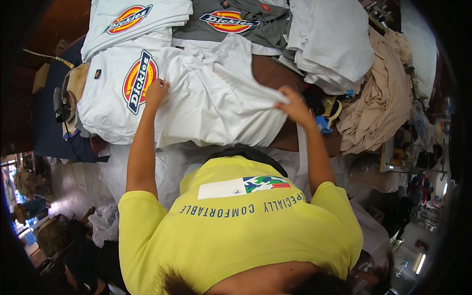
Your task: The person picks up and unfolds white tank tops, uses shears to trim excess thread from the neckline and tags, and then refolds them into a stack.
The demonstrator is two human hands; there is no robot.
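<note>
1. Where the white T-shirt [206, 98] lay spread on the table, a round red-and-yellow emblem with a dark blue band [139, 81] sat at its left end.
2. Matching emblems marked a folded white shirt [132, 19] and a grey shirt [231, 22] farther back.
3. Left hand [156, 93] rested pressed on the white T-shirt beside the emblem, fingers bent.
4. Right hand [294, 105] pinched the shirt's lifted edge.
5. Beige cloth [378, 98] was heaped at the right.

A white T-shirt [196, 98] with a round red, yellow and blue emblem lies spread on the table, its right part lifted and bunched, its left part flat.
</note>
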